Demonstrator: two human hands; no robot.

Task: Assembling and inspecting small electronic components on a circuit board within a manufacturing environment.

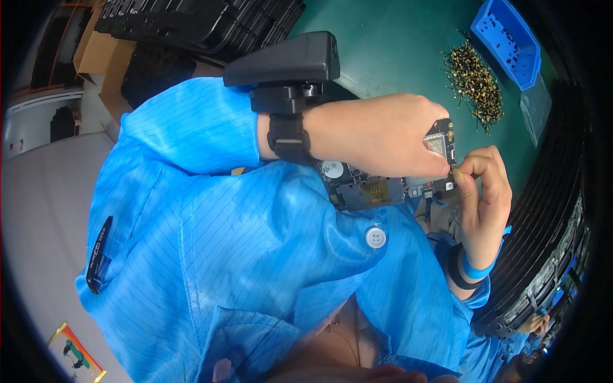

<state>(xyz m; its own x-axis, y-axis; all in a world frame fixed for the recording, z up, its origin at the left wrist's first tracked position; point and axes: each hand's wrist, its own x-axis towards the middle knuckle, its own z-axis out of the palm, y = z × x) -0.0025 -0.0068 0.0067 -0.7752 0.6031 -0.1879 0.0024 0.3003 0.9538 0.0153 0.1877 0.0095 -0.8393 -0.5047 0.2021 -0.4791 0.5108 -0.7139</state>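
Note:
A dark circuit board (pixel 361 196) is held up in front of my chest, with a shielded metal module, a brownish-gold chip area and a round white sticker on it. My left hand (pixel 393 137) comes across from the left and is closed on the board, its fingers covering much of the middle. At the board's right end, my right hand (pixel 488 191) is closed in a pinch, thumb and fingertip touching the edge beside small connectors. Whatever sits between those fingertips is too small to make out.
On the green table (pixel 383 45) lies a heap of small black-and-gold parts (pixel 474 86), beside a blue bin (pixel 507 41) holding small dark pieces. Black stacked trays (pixel 211 25) stand at the upper left, and a long black ribbed rack (pixel 543 185) runs down the right.

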